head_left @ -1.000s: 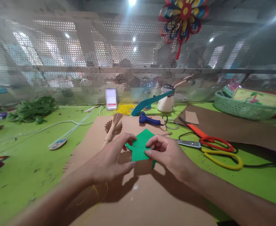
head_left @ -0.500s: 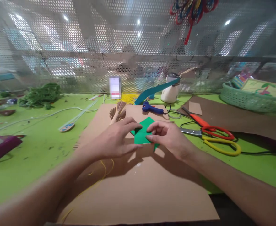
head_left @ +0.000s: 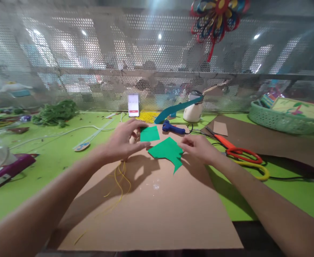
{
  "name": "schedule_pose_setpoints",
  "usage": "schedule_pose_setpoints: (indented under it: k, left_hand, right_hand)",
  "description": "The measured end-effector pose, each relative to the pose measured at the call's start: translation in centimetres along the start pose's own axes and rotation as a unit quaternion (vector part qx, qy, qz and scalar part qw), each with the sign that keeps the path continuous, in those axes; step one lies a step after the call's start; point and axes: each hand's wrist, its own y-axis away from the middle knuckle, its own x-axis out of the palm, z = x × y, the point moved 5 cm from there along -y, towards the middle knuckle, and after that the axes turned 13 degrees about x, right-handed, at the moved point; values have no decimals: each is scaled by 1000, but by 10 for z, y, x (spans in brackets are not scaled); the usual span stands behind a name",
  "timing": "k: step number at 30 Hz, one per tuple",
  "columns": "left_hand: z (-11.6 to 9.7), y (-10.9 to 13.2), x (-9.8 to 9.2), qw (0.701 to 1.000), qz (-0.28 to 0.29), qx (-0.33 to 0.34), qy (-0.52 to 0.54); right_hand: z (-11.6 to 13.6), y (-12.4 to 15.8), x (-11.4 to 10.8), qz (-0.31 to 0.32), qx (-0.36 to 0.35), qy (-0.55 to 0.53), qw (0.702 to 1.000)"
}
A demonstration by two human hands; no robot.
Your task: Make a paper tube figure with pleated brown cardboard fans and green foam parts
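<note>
A flat green four-sided piece [head_left: 150, 134] is beside the thumb and index finger of my left hand [head_left: 123, 140]. These fingers are spread wide around its left side, and whether they press on it I cannot tell. Nearer to me, a green cut-out with a jagged right end [head_left: 165, 150] lies on the brown cardboard sheet [head_left: 157, 214]. My right hand [head_left: 198, 147] has its fingers pinched at that cut-out's right edge. Yellow strings [head_left: 121, 180] trail over the cardboard below my left hand. A blue-handled tool [head_left: 174, 127] lies just behind the green pieces.
Scissors with red and yellow handles [head_left: 249, 159] lie to the right. Behind stand a white pot [head_left: 192, 113] with a teal strip [head_left: 173, 107] and a phone [head_left: 133, 105]. A green basket [head_left: 288, 119] is at the back right, a purple power strip [head_left: 10, 173] at the left.
The four-sided green piece has come off the jagged cut-out and moved back and left, along with my left hand. My right hand has shifted slightly right, to the cut-out's edge.
</note>
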Motion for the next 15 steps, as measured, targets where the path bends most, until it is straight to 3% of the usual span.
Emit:
schedule_pose_setpoints:
  k: [3, 6, 11, 15]
  left_hand:
    - [2, 9, -15, 1000, -23, -7, -4]
    - [-3, 25, -14, 1000, -1, -17, -9]
    - [-30, 51, 20, 995, 94, -20, -5]
    - [-51, 52, 43, 986, 166, -9, 9]
  right_hand:
    - [-5, 0, 8, 37, -5, 67, 997]
    - [-3, 5, 18, 62, -20, 103, 993]
    - [6, 12, 28, 76, -53, 106, 990]
    - [13, 14, 29, 50, -80, 66, 993]
